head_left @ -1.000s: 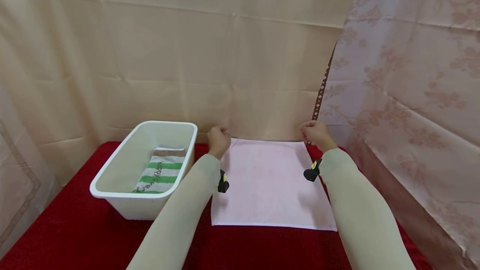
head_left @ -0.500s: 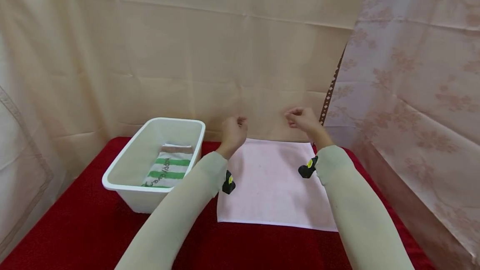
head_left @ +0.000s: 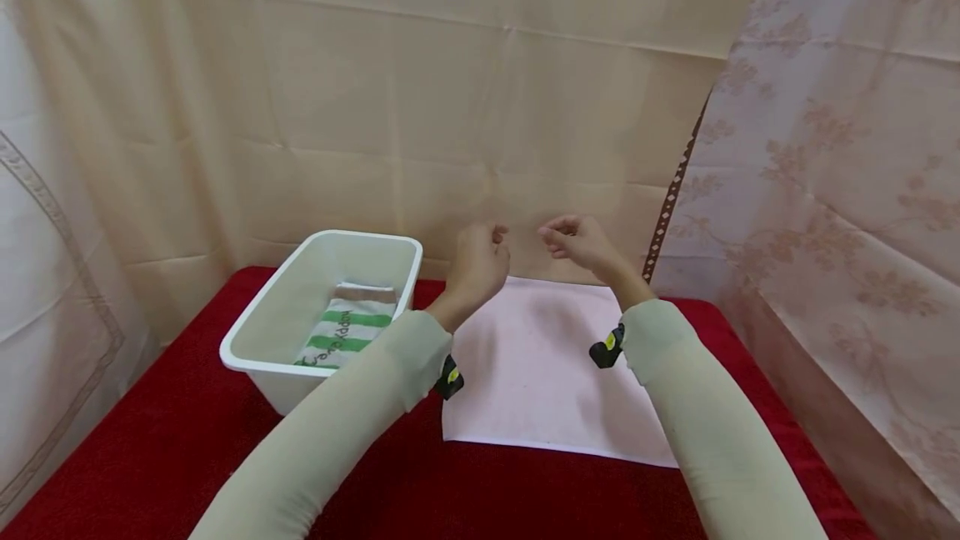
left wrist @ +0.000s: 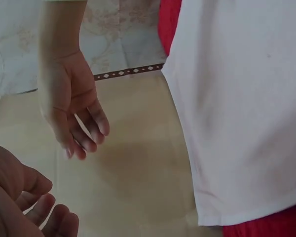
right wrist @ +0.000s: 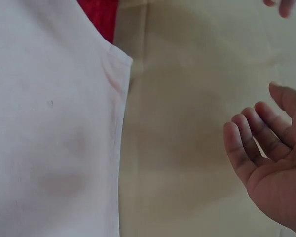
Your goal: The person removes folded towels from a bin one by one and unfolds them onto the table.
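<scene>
A pale pink cloth (head_left: pixel 547 365) lies spread flat on the red table cover, its far edge at the back of the table. Above that far edge hover both hands, apart from the cloth and holding nothing. My left hand (head_left: pixel 480 261) is over the far left corner, fingers loosely bent. Facing it, my right hand (head_left: pixel 581 242) has relaxed, slightly curled fingers; its palm and spread fingers show in the left wrist view. In the right wrist view the right hand (right wrist: pixel 274 153) is well off the cloth's edge.
Left of the cloth stands a white plastic tub (head_left: pixel 247 332) with a folded green-striped towel (head_left: pixel 348 327) inside. A beige curtain (head_left: pixel 375 107) hangs right behind the table, and a pink floral curtain (head_left: pixel 847 190) is on the right. Red cover (head_left: pixel 495 490) shows along the front.
Both hands have risen from near the cloth's far corners and come closer together, their fingers loosening. The cloth stays spread. The head view has shifted slightly to the left.
</scene>
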Demonstrator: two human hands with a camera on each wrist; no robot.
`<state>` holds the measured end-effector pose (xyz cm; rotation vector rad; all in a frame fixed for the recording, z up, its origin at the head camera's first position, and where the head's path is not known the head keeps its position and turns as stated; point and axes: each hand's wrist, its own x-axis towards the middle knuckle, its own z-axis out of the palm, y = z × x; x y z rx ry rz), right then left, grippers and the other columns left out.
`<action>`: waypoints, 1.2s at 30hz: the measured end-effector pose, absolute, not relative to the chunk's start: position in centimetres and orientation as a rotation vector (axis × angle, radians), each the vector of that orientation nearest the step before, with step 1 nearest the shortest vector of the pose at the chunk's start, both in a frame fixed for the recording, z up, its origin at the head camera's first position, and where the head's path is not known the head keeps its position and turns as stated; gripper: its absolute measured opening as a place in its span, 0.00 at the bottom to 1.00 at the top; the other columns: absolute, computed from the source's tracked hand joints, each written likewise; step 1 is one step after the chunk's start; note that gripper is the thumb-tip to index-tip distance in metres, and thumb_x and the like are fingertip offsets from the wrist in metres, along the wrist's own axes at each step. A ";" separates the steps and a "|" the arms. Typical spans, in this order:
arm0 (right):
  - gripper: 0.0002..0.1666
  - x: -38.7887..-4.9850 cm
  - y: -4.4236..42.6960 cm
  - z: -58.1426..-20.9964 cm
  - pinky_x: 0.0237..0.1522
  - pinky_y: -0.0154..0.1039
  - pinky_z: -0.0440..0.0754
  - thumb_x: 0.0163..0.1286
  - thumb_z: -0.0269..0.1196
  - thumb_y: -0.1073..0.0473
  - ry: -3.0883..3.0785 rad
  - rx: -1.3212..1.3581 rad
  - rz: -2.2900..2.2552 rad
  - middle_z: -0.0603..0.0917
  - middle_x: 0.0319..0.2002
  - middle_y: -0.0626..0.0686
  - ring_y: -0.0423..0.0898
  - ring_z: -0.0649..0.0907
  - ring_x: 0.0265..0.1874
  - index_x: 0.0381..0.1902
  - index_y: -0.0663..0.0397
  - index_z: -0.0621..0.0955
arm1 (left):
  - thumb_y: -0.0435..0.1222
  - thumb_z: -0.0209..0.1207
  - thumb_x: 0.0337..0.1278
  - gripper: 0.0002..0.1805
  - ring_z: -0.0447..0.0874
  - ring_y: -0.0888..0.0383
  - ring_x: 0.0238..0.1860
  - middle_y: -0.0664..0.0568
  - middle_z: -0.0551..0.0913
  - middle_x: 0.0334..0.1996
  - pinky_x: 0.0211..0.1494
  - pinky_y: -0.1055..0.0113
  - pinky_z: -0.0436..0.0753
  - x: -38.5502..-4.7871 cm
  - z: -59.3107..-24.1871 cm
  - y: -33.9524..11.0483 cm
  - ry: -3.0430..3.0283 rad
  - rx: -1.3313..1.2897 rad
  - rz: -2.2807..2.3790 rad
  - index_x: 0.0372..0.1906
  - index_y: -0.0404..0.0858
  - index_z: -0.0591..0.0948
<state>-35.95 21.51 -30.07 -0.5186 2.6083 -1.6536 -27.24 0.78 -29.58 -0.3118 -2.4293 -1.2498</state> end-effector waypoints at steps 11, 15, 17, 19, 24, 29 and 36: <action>0.19 -35.3 19.0 -30.7 0.49 0.49 0.87 0.75 0.65 0.55 2.687 -0.681 -1.425 0.85 0.43 0.59 0.49 0.85 0.37 0.54 0.65 0.82 | 0.31 0.55 0.68 0.16 0.84 0.51 0.48 0.48 0.85 0.48 0.50 0.56 0.83 -24.2 -29.0 -1.9 -2.444 -0.319 -1.080 0.57 0.39 0.84; 0.18 -34.7 18.7 -30.9 0.49 0.54 0.86 0.74 0.65 0.56 2.704 -0.754 -1.386 0.86 0.45 0.59 0.51 0.85 0.38 0.53 0.65 0.83 | 0.30 0.55 0.65 0.17 0.84 0.52 0.45 0.49 0.85 0.47 0.47 0.57 0.83 -23.4 -29.0 -2.9 -2.441 -0.322 -1.094 0.56 0.39 0.84; 0.16 -34.4 18.4 -30.9 0.48 0.54 0.86 0.73 0.66 0.57 2.726 -0.814 -1.348 0.87 0.45 0.59 0.51 0.85 0.39 0.52 0.64 0.84 | 0.31 0.56 0.66 0.16 0.84 0.51 0.44 0.48 0.85 0.45 0.45 0.57 0.83 -23.0 -29.1 -3.5 -2.439 -0.329 -1.097 0.56 0.39 0.84; 0.15 -34.2 18.2 -30.9 0.48 0.52 0.85 0.73 0.67 0.58 2.759 -0.877 -1.293 0.87 0.44 0.58 0.52 0.86 0.40 0.50 0.62 0.85 | 0.31 0.57 0.65 0.16 0.84 0.51 0.43 0.47 0.85 0.44 0.46 0.56 0.83 -22.6 -29.1 -4.2 -2.431 -0.349 -1.083 0.55 0.38 0.84; 0.13 -33.7 17.4 -31.1 0.50 0.48 0.84 0.73 0.67 0.58 2.812 -0.990 -1.155 0.88 0.43 0.56 0.53 0.86 0.42 0.49 0.61 0.85 | 0.30 0.59 0.63 0.14 0.84 0.49 0.45 0.45 0.86 0.44 0.49 0.54 0.82 -21.8 -29.3 -6.2 -2.421 -0.426 -1.001 0.52 0.36 0.85; 0.14 -33.0 16.2 -31.1 0.48 0.47 0.83 0.73 0.66 0.58 2.804 -1.046 -1.079 0.88 0.43 0.56 0.53 0.86 0.43 0.50 0.63 0.84 | 0.32 0.61 0.64 0.14 0.84 0.46 0.44 0.45 0.86 0.44 0.48 0.52 0.81 -21.1 -29.6 -8.0 -2.486 -0.428 -0.924 0.53 0.35 0.84; 0.16 -32.0 13.4 -31.1 0.40 0.40 0.85 0.73 0.66 0.59 2.724 -1.148 -1.016 0.86 0.42 0.57 0.52 0.86 0.41 0.53 0.64 0.83 | 0.34 0.59 0.67 0.16 0.85 0.43 0.45 0.42 0.87 0.45 0.50 0.47 0.81 -20.5 -30.1 -11.4 -2.586 -0.354 -0.898 0.56 0.35 0.83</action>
